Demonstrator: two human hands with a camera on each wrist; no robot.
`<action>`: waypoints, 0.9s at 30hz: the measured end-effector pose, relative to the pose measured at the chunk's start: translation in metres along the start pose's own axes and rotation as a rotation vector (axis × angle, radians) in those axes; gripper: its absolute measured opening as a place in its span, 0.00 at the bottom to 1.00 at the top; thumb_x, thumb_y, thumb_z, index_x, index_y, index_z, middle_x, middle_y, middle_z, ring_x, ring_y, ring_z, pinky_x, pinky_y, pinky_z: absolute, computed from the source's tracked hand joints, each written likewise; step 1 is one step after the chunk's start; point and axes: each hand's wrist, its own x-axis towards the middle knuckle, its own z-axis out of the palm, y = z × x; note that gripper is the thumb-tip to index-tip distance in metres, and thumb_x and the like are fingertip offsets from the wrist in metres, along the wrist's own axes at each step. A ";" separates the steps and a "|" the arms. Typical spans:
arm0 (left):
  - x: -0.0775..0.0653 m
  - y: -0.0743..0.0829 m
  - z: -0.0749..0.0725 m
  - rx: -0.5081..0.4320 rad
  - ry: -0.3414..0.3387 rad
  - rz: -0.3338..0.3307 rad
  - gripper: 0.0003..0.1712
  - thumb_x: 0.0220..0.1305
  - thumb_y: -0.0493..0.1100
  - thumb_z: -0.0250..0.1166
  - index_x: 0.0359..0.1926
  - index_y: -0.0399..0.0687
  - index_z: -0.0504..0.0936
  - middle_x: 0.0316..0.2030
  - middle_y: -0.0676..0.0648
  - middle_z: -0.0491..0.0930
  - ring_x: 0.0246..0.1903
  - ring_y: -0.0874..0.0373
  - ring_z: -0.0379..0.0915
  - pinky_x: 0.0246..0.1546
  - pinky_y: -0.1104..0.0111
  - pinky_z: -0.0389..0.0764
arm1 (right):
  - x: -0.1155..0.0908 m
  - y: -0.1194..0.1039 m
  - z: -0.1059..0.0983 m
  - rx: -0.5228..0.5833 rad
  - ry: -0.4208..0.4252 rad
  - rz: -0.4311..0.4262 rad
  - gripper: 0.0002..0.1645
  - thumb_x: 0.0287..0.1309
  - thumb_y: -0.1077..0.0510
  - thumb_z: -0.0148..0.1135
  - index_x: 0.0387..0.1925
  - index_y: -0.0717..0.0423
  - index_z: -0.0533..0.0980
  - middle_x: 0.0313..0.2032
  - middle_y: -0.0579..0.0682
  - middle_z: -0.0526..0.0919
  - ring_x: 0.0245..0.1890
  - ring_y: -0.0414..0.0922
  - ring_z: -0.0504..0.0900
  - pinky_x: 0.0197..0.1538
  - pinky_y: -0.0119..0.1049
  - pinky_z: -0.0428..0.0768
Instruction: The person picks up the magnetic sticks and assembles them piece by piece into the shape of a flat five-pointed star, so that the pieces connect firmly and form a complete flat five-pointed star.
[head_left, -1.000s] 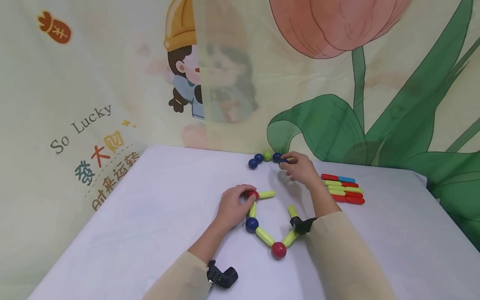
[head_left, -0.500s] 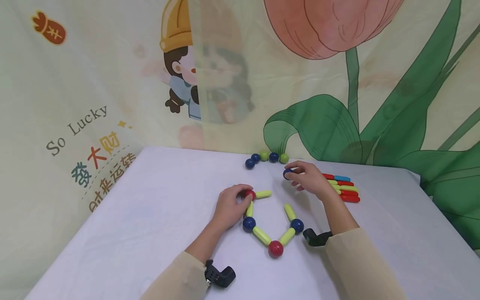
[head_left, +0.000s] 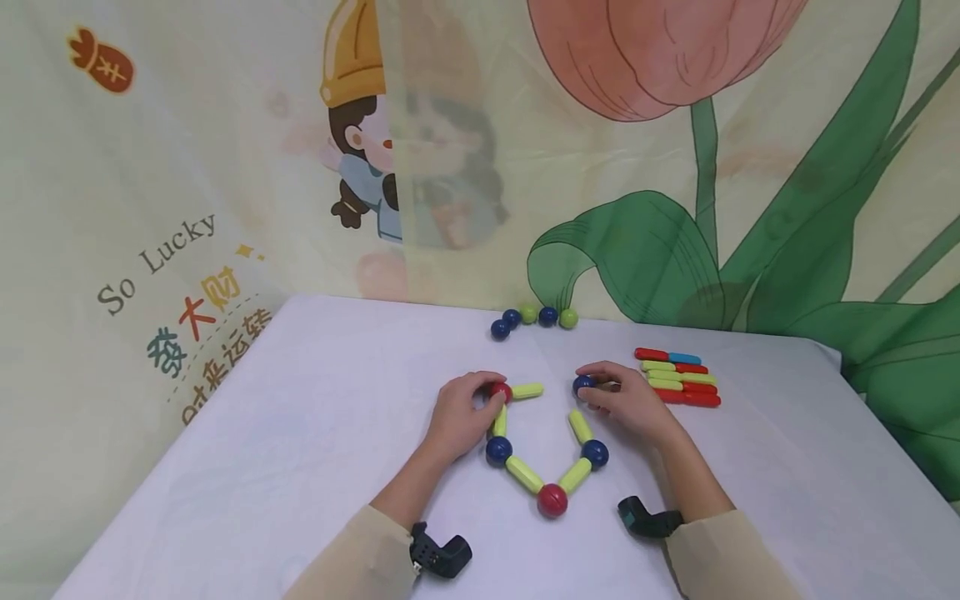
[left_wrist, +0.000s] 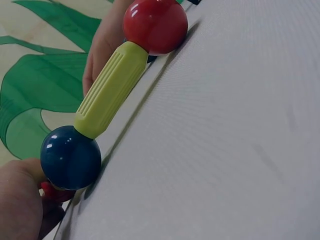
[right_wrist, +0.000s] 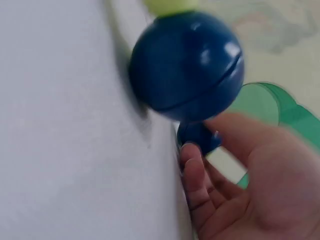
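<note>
My left hand (head_left: pixel 459 415) grips the upper-left red ball (head_left: pixel 501 392) of a ball-and-stick shape on the table. A yellow-green stick (head_left: pixel 528 390) points right from that ball. The shape runs down through a left blue ball (head_left: pixel 498 451) to a bottom red ball (head_left: pixel 552 501), then up to a right blue ball (head_left: pixel 595 455). From there a yellow-green stick (head_left: pixel 580 426) leans up-left. Just above its free end, my right hand (head_left: pixel 626 402) pinches a loose blue ball (head_left: pixel 582 385). The right wrist view shows this held ball (right_wrist: pixel 198 136) partly covered by fingers and the nearer ball.
Several blue and green balls (head_left: pixel 548 317) stand in a curved row at the table's back edge. On the right lies a stack of red, yellow-green and blue sticks (head_left: pixel 684 398). A printed cloth (head_left: pixel 450 275) hangs behind the white table (head_left: pixel 315 417).
My right hand has taken the blue ball from the back row and brought it nearer, beside the upright stick's end. The left hand keeps holding the red ball in place.
</note>
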 end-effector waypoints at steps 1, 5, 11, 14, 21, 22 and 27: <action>0.000 0.000 0.001 -0.001 -0.001 -0.003 0.17 0.71 0.45 0.66 0.58 0.54 0.85 0.53 0.51 0.85 0.56 0.54 0.78 0.64 0.55 0.78 | -0.002 0.003 0.001 0.007 0.013 0.005 0.27 0.68 0.52 0.67 0.65 0.53 0.76 0.59 0.60 0.78 0.43 0.48 0.81 0.45 0.33 0.82; -0.001 0.001 0.000 -0.009 0.005 -0.008 0.17 0.70 0.45 0.66 0.58 0.53 0.85 0.52 0.51 0.85 0.55 0.54 0.78 0.63 0.55 0.79 | -0.003 0.007 0.003 0.044 0.062 0.012 0.28 0.65 0.52 0.69 0.65 0.52 0.76 0.61 0.60 0.77 0.43 0.48 0.81 0.45 0.33 0.83; -0.003 0.001 -0.002 -0.025 -0.004 -0.003 0.17 0.71 0.44 0.67 0.59 0.52 0.84 0.53 0.50 0.85 0.56 0.53 0.78 0.63 0.55 0.79 | -0.004 0.006 0.007 0.036 0.104 0.040 0.32 0.63 0.52 0.72 0.67 0.50 0.74 0.63 0.61 0.77 0.42 0.49 0.82 0.44 0.33 0.83; -0.003 -0.001 -0.003 -0.026 -0.009 -0.003 0.17 0.71 0.43 0.66 0.59 0.51 0.84 0.54 0.50 0.85 0.58 0.53 0.78 0.64 0.54 0.79 | -0.004 0.005 0.010 0.046 0.120 0.059 0.33 0.62 0.52 0.73 0.67 0.50 0.73 0.63 0.61 0.76 0.43 0.48 0.82 0.44 0.32 0.84; -0.002 -0.002 -0.004 -0.040 -0.017 -0.018 0.18 0.71 0.43 0.67 0.59 0.52 0.84 0.55 0.50 0.85 0.59 0.52 0.78 0.66 0.54 0.77 | -0.004 0.005 0.012 0.060 0.134 0.057 0.29 0.62 0.50 0.73 0.63 0.50 0.76 0.61 0.58 0.77 0.44 0.49 0.81 0.44 0.32 0.84; -0.001 -0.001 -0.004 -0.045 -0.018 -0.015 0.18 0.71 0.43 0.67 0.60 0.52 0.84 0.55 0.50 0.85 0.59 0.52 0.78 0.66 0.54 0.77 | -0.003 0.005 0.011 0.050 0.132 0.047 0.29 0.62 0.50 0.73 0.63 0.50 0.76 0.61 0.58 0.77 0.44 0.49 0.81 0.44 0.32 0.84; 0.000 0.000 -0.002 -0.071 -0.031 -0.016 0.17 0.71 0.42 0.67 0.59 0.53 0.85 0.54 0.50 0.85 0.58 0.52 0.78 0.66 0.53 0.77 | -0.003 0.006 0.009 0.011 0.125 0.023 0.31 0.61 0.50 0.73 0.64 0.49 0.76 0.61 0.59 0.78 0.49 0.52 0.80 0.44 0.32 0.85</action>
